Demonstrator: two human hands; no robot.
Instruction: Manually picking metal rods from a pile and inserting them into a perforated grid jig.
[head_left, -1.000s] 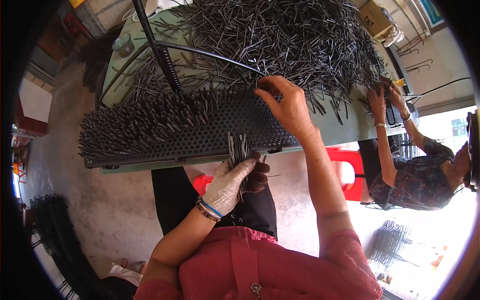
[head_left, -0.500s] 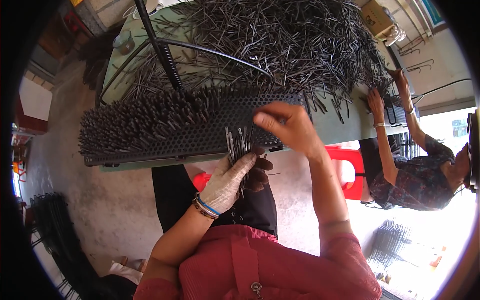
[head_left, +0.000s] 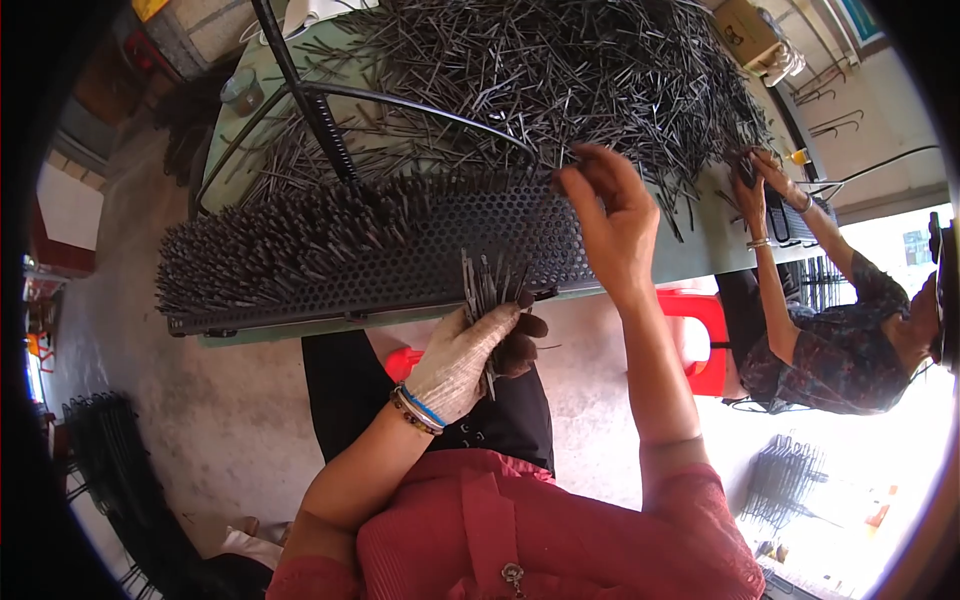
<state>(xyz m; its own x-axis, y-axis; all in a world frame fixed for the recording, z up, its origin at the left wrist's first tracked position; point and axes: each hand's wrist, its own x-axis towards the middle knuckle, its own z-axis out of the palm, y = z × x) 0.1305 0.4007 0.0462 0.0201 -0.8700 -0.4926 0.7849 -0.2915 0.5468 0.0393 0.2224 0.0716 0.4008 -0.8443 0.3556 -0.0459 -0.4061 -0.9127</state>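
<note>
Head view. The left hand (head_left: 455, 370), in a pale glove with dark fingertips, is closed around a bundle of thin black sticks (head_left: 483, 285) in front of the near edge of a black perforated board (head_left: 490, 225). The grip is toward the bundle's lower part, so the upper ends stand free, apparently a hold that leaves them within reach of the other hand. The right hand (head_left: 620, 220) is bare and raised over the board's right end, thumb and curled fingers parted; no stick is clearly visible in it. Being ungloved probably gives finer touch.

The board lies along the near side of the tabletop (head_left: 705, 240), seemingly for short reach. Upright sticks (head_left: 290, 235) crowd its left part, its holes presumably steadying them; bare holes show toward the right. A large loose heap (head_left: 580, 80) lies on the far side, likely leaving the near edge to the board. A black post (head_left: 326, 130) rises at the left, beyond which stands a cup (head_left: 241, 92). At far right, a co-worker (head_left: 825, 350) has both hands near the heap's edge.
</note>
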